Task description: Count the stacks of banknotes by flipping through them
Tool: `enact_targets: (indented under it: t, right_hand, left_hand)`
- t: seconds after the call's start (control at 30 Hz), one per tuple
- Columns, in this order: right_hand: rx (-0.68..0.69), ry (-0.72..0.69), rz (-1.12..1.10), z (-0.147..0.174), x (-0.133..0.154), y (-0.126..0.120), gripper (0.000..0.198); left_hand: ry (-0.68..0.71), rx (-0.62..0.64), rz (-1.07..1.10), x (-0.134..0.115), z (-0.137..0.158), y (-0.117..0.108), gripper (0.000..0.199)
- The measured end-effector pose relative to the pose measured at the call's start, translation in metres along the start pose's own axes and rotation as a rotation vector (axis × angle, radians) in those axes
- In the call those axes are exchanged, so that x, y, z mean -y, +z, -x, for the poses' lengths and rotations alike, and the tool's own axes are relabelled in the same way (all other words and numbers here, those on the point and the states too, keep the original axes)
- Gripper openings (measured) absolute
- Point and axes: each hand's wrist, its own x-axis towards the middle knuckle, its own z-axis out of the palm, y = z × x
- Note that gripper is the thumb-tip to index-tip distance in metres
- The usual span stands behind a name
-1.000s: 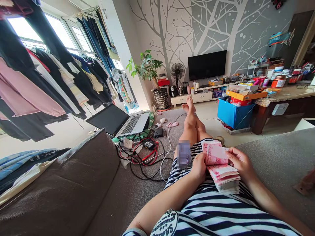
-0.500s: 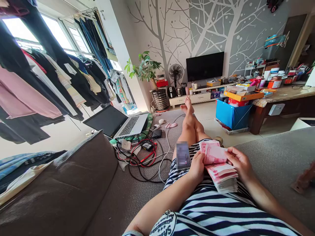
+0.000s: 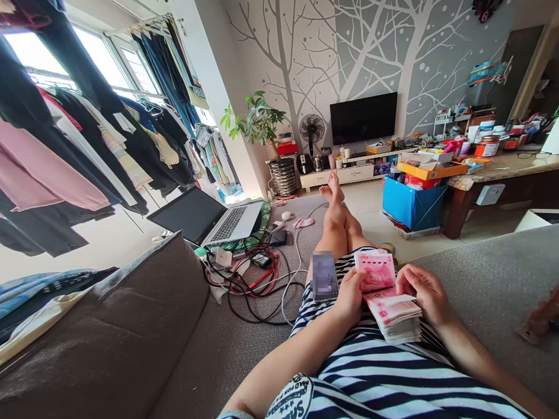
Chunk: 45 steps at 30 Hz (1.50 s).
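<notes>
My left hand (image 3: 350, 294) is closed around one end of a thick wad of pink banknotes (image 3: 395, 320), folded over at the grip. The raised part of the wad shows a printed note face (image 3: 378, 273), while the rest slopes down over my striped clothing. At the wad's right side, my right hand (image 3: 425, 294) has curled fingers, with the fingertips at the edge of a slightly lifted note. The underside of that pinch is hidden. Left of my left hand, a phone (image 3: 325, 279) with a partly blurred screen lies on my lap.
An open laptop (image 3: 218, 224) stands on the grey sofa (image 3: 255, 343) to the left. Tangled cables (image 3: 266, 282) and chargers lie in front of it. Beyond are a blue box (image 3: 413, 203), a cluttered table (image 3: 515, 169) and a television (image 3: 364, 118).
My right hand's fingers have curled in toward the wad. The note they held has swung over to the raised part, which now shows a printed portrait. My left hand keeps its place.
</notes>
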Motion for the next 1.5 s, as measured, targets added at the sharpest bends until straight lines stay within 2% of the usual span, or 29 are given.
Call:
enact_targets:
  t: [0.2, 0.37, 0.63, 0.97, 1.23, 1.5]
  right_hand:
    - [-0.103, 0.077, 0.022, -0.01, -0.016, -0.003, 0.052]
    - [-0.114, 0.08, 0.054, -0.01, -0.022, -0.003, 0.05]
    - [-0.103, 0.085, 0.067, -0.011, -0.035, -0.008, 0.047]
    - [-0.099, 0.028, 0.064, -0.003, -0.003, 0.001, 0.048]
    - [-0.102, 0.066, 0.026, -0.003, -0.004, 0.001, 0.038]
    - [-0.111, 0.055, 0.016, -0.002, -0.006, 0.0, 0.037]
  left_hand:
    - [-0.005, 0.09, -0.017, 0.0, 0.003, -0.002, 0.024]
    - [-0.011, 0.117, -0.025, 0.001, 0.003, -0.003, 0.028]
    - [0.016, 0.065, -0.007, -0.001, 0.004, -0.002, 0.018]
    - [0.041, 0.075, -0.029, 0.002, 0.001, -0.002, 0.022]
    - [0.023, 0.063, -0.052, 0.001, 0.003, -0.001, 0.015]
    - [0.028, 0.082, -0.058, 0.001, 0.004, -0.002, 0.015]
